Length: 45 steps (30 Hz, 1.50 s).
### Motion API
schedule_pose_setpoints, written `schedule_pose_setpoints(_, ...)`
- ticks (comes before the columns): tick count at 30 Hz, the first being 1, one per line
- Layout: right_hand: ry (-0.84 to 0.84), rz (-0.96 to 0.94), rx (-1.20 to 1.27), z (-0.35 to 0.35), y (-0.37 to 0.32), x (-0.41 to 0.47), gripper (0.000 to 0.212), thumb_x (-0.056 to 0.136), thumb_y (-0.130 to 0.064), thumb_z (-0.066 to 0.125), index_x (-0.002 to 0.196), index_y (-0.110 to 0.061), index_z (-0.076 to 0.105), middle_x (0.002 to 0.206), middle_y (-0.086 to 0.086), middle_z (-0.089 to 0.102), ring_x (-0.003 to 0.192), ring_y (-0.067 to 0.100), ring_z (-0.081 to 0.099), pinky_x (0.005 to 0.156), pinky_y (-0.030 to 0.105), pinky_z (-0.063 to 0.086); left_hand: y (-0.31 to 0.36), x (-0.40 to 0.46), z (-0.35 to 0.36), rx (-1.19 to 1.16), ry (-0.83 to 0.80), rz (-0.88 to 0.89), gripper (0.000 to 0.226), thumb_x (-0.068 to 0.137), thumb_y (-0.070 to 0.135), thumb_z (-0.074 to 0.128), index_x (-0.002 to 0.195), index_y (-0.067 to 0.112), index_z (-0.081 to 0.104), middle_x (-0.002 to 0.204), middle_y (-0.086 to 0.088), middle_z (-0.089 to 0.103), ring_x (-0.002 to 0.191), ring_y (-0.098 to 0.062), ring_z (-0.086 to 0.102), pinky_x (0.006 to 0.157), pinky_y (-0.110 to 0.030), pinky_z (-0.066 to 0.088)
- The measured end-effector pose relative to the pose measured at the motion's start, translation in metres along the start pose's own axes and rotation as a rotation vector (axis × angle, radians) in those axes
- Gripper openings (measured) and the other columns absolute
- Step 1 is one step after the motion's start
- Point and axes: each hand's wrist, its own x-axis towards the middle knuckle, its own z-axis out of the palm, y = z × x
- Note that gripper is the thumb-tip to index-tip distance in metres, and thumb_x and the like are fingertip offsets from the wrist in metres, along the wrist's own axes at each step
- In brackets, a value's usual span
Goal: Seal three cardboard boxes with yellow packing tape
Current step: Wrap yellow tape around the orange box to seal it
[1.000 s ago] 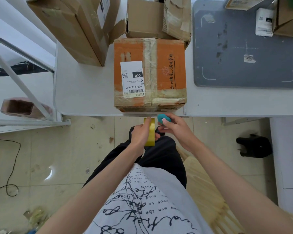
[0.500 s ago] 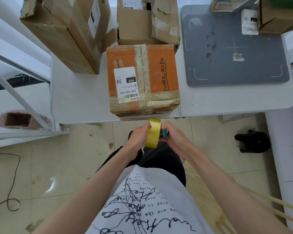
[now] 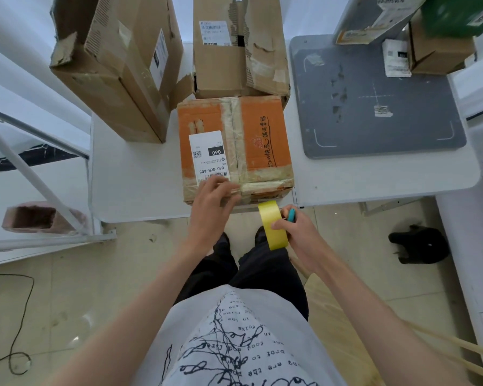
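The orange box sits on the white bench at its near edge, its long axis running away from the person, its taped centre seam along that same line and its white shipping label on the left half of the lid. Behind the orange box stands a torn brown box, touching or nearly touching its far side; to the left of the orange box a taller brown box leans tilted. To the right of the orange box a grey mat lies flat on the bench. The left hand reaches over the orange box's near edge, its grip loosely spread, fingertips on the old tape below the label. The right hand is just in front of the orange box, below the bench edge, its grip pinching the yellow tape roll, which stands on edge with its hole facing sideways. A blue object is held in the same hand behind the roll.
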Motion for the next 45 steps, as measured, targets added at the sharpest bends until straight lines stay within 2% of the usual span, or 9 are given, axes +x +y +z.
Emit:
schedule_pose_setpoints(7, 0.002, -0.015, 0.0, -0.002, -0.018, -0.002, 0.036, 0.059, -0.018, 0.077, 0.065, -0.034, 0.045, 0.09, 0.007, 0.039, 0.092, 0.028, 0.039, 0.078, 0.046, 0.034, -0.024, 0.037, 0.005, 0.184, -0.107, 0.327, 0.02, 0.087, 0.03, 0.073, 0.095, 0.013, 0.08, 0.111, -0.004, 0.064, 0.095, -0.024, 0.052, 0.079, -0.037, 0.051)
schedule_pose_setpoints(17, -0.193, -0.068, 0.039, -0.008, -0.045, -0.002, 0.033, 0.069, -0.006, 0.066, 0.078, -0.02, 0.038, 0.085, 0.003, 0.045, 0.094, 0.028, 0.043, 0.065, 0.028, 0.044, -0.029, 0.043, 0.012, 0.327, -0.111, 0.487, 0.025, 0.082, 0.029, 0.078, 0.09, 0.009, 0.064, 0.107, -0.01, 0.058, 0.091, -0.029, 0.05, 0.081, -0.044, 0.049)
schedule_pose_setpoints(22, -0.218, -0.166, 0.081, 0.008, -0.054, -0.003, 0.035, 0.074, -0.005, 0.07, 0.079, -0.02, 0.039, 0.083, -0.001, 0.053, 0.085, 0.02, 0.052, 0.073, 0.03, 0.048, -0.021, 0.051, 0.014, 0.346, -0.22, 0.39, 0.052, 0.069, 0.03, 0.093, 0.1, 0.008, 0.057, 0.111, -0.011, 0.052, 0.089, -0.025, 0.048, 0.075, -0.041, 0.049)
schedule_pose_setpoints(25, -0.179, -0.238, 0.156, 0.018, -0.058, 0.0, 0.034, 0.076, -0.005, 0.072, 0.079, -0.02, 0.041, 0.08, -0.002, 0.053, 0.087, 0.021, 0.052, 0.077, 0.032, 0.049, -0.011, 0.061, -0.007, 0.094, -0.299, 0.24, 0.038, 0.08, 0.019, 0.085, 0.109, 0.01, 0.061, 0.109, 0.0, 0.05, 0.086, -0.017, 0.05, 0.074, -0.035, 0.049)
schedule_pose_setpoints(29, -0.177, -0.314, 0.196, 0.031, -0.063, 0.004, 0.034, 0.081, -0.004, 0.073, 0.077, -0.025, 0.046, 0.093, 0.009, 0.051, 0.094, 0.027, 0.053, 0.087, 0.04, 0.048, 0.006, 0.061, -0.046, -0.219, -0.042, 0.031, 0.04, 0.1, 0.005, 0.058, 0.138, 0.018, 0.056, 0.118, 0.0, 0.059, 0.095, -0.007, 0.06, 0.083, -0.019, 0.051)
schedule_pose_setpoints(32, -0.169, -0.36, 0.176, 0.042, -0.069, 0.004, 0.036, 0.086, -0.003, 0.074, 0.081, -0.022, 0.043, 0.087, 0.003, 0.054, 0.088, 0.022, 0.056, 0.087, 0.039, 0.05, 0.029, 0.06, -0.067, -0.302, -0.1, 0.078, 0.051, 0.101, 0.027, 0.061, 0.15, 0.023, 0.047, 0.135, 0.005, 0.05, 0.116, -0.005, 0.056, 0.094, -0.014, 0.046)
schedule_pose_setpoints(35, -0.155, -0.386, 0.14, 0.053, -0.074, 0.003, 0.037, 0.085, -0.011, 0.079, 0.082, -0.021, 0.044, 0.085, 0.001, 0.053, 0.087, 0.025, 0.052, 0.089, 0.044, 0.049, 0.041, 0.063, -0.081, -0.219, -0.264, 0.204, 0.078, 0.081, 0.052, 0.076, 0.149, 0.024, 0.048, 0.14, 0.011, 0.045, 0.128, 0.009, 0.041, 0.105, -0.008, 0.036)
schedule_pose_setpoints(38, -0.148, -0.409, 0.111, 0.063, -0.081, 0.0, 0.038, 0.082, -0.014, 0.081, 0.082, -0.022, 0.045, 0.087, 0.006, 0.049, 0.088, 0.029, 0.049, 0.091, 0.051, 0.049, 0.043, 0.07, -0.091, -0.144, -0.285, 0.25, 0.082, 0.072, 0.06, 0.074, 0.142, 0.022, 0.056, 0.132, 0.012, 0.048, 0.12, 0.016, 0.038, 0.1, -0.007, 0.035)
schedule_pose_setpoints(45, -0.106, -0.436, 0.156, 0.075, -0.102, -0.009, 0.04, 0.078, -0.017, 0.084, 0.084, -0.018, 0.045, 0.082, -0.001, 0.054, 0.085, 0.024, 0.051, 0.094, 0.044, 0.049, 0.056, 0.079, -0.113, 0.044, -0.2, 0.297, 0.071, 0.073, 0.064, 0.064, 0.13, 0.023, 0.067, 0.117, 0.018, 0.052, 0.105, 0.001, 0.049, 0.093, -0.019, 0.046)
